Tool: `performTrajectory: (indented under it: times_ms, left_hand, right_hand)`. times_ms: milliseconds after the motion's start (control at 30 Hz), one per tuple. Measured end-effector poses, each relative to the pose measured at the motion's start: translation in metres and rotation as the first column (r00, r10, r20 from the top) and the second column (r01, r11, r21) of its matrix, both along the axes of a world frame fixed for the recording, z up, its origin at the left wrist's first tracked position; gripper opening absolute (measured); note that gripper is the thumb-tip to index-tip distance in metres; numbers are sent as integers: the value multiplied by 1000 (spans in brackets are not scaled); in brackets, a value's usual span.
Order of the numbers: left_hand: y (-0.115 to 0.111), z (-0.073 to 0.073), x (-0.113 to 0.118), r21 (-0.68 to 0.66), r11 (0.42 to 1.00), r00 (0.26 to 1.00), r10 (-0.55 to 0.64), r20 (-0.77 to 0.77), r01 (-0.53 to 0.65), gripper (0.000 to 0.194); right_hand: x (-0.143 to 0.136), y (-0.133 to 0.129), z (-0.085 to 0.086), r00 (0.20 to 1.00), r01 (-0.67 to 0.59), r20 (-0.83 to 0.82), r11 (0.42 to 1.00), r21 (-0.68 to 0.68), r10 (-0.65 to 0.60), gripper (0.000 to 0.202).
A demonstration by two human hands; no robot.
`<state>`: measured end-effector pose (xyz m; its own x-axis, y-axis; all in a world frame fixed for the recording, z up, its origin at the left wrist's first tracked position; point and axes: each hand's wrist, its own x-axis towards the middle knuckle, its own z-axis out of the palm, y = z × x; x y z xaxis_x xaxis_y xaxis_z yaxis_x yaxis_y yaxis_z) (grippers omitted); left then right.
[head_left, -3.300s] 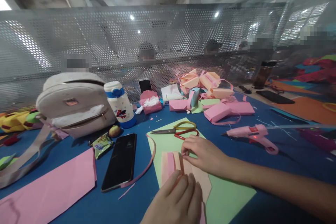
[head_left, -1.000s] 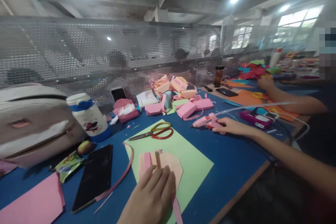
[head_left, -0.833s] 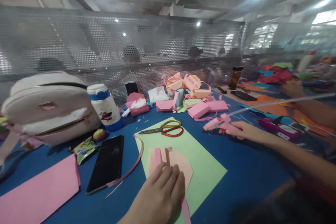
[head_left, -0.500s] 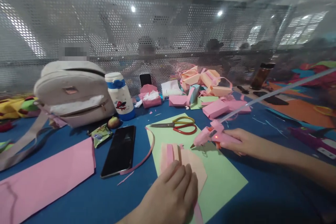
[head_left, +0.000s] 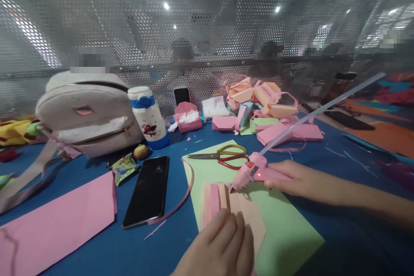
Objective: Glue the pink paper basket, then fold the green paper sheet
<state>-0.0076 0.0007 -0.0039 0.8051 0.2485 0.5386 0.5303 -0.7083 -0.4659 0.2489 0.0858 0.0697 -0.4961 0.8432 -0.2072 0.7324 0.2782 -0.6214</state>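
Observation:
My right hand [head_left: 286, 177] is wrapped round a pink hot glue gun [head_left: 242, 176] with a small lit orange light. A long clear glue stick [head_left: 318, 113] pokes out of its back. The gun's nozzle is at the top edge of a folded peach paper piece [head_left: 247, 215] that carries a pink paper strip [head_left: 214, 198]. My left hand [head_left: 220, 246] grips that piece with curled fingers; part of it is hidden beneath them. Under both lies a light green paper sheet [head_left: 287, 237]. Scissors [head_left: 223, 156] with yellow and red handles rest on the sheet's far end.
To the left are a black phone [head_left: 148, 192], pink paper [head_left: 64, 224], a snack packet [head_left: 124, 168] and a white backpack [head_left: 87, 116]. A bottle [head_left: 150, 120] stands beside the backpack. Paper boxes [head_left: 265, 99] pile up before a perforated metal screen [head_left: 220, 17].
My right hand has brought the glue gun left and down, its nozzle now at the peach piece's top edge. My left hand stays on the piece. The camera view has shifted slightly.

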Motion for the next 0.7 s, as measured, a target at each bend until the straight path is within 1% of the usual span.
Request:
performTrajectory:
  times_ms: [167,333,433,700]
  left_hand:
    - [1,1,-1,-6,1000,1000,4,-11,-4,23]
    - [2,-1,-2,-1,1000,1000,1,15,-1,23]
    - [3,-1,-2,-5,1000,1000,10,14,-10,22]
    - [1,2,0,8,1000,1000,5,2,-5,22]
  right_hand:
    - [3,-1,-1,999,14,51,1000,9,-14,66]
    - [3,-1,-1,999,-16,46,1000,24,15,62]
    - [3,-1,-1,998,-11,57,1000,12,11,63]
    - [4,-3,-3,999,-3,54,999,50,0,61]
